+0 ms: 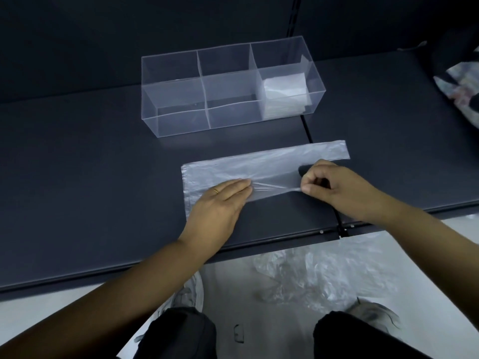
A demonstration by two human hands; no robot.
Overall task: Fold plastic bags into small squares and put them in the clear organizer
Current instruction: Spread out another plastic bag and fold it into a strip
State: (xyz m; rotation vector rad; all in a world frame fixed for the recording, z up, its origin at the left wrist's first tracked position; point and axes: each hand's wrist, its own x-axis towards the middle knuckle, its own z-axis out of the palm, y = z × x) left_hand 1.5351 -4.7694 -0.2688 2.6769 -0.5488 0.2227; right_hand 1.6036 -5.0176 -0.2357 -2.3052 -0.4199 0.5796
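Head view: plastic bag [272, 161] under left hand [220, 200] and in right hand [334, 187]

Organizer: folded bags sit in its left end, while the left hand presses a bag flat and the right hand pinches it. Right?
No. The head view shows the folded bags in the right end of the organizer, not the left. The left hand does press the bag flat, and the right hand pinches it.

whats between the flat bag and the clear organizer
Only bare dark shelf separates the bag from the organizer, seen in the head view.
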